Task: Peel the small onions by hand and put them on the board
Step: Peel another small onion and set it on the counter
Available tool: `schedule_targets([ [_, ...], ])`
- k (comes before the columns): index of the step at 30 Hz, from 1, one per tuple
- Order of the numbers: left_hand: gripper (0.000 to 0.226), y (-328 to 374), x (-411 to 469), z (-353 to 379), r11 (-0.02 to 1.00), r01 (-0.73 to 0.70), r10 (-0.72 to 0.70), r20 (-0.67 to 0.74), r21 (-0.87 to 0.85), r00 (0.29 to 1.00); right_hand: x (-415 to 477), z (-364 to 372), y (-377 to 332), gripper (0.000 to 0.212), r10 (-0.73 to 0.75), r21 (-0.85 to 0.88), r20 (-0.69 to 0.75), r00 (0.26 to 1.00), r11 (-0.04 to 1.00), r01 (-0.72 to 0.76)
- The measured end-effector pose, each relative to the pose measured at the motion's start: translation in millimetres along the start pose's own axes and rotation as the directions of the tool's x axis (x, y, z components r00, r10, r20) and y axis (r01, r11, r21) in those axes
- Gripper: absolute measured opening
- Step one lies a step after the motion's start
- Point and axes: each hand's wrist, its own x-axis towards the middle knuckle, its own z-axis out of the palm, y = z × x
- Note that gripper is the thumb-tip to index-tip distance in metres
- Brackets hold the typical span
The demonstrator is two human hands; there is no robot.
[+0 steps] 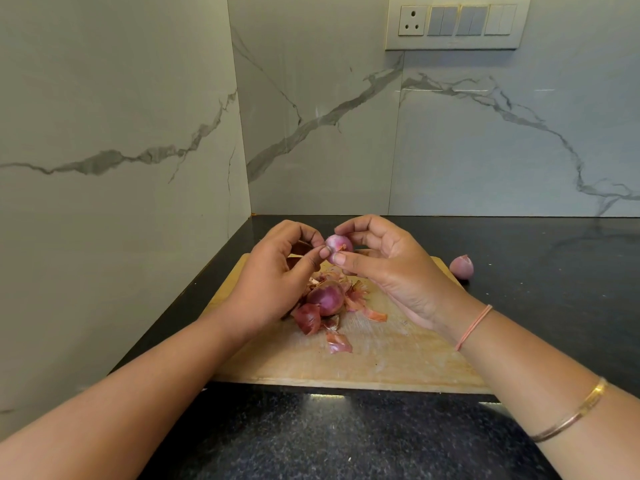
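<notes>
Held onion: You hold a small onion point(337, 244) in the air just above the far edge of the board point(398, 355). It is round, glossy and pale pink fading to white, with a scrap of dry orange skin clinging to its front.
Right hand: Your right hand point(391, 268) cups the onion from the right, thumb below and curled fingers over the top.
Left hand: Your left hand point(273, 275) pinches at the onion's left side with thumb and forefinger; the other fingers curl behind them.
On the board: A second onion point(325, 297), deep purple-red and shiny, lies near the board's middle among torn skins point(337, 342), papery, curled and reddish brown.
Beside the board: A third onion point(461, 267), pink with a ragged skin edge, sits on the counter point(346, 438) just off the board's far right corner.
Materials: The board is pale wood, scratched and worn. The counter is dark speckled stone, polished enough to mirror light. The wall point(485, 133) behind the board is grey-veined marble with a switch panel point(457, 24).
Wrist: A thin thread band point(472, 327) and a gold bangle point(575, 414) circle your right forearm.
Hard to see: A dark reddish shape at the board's far left edge is mostly hidden behind your left hand. Your right forearm covers the board's near right corner.
</notes>
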Motion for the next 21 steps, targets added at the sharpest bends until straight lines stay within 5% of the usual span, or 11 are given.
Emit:
schedule_targets([
  [5,0.006,-1,0,3,1.000,0.002,-0.002,0.019,0.000,1.000,1,1,1,0.023,0.003,0.016,-0.008,1.000,1.000,-0.003],
  [15,0.010,-11,7,-1,0.969,0.239,-0.231,-0.112,0.065,0.966,0,-1,-2,0.024,0.043,0.113,0.027,0.999,0.993,-0.046],
  [21,0.019,-7,4,-2,0.980,0.189,-0.185,-0.059,0.060,0.981,0,-2,-2,0.028,0.055,0.166,0.002,0.998,0.985,-0.055],
])
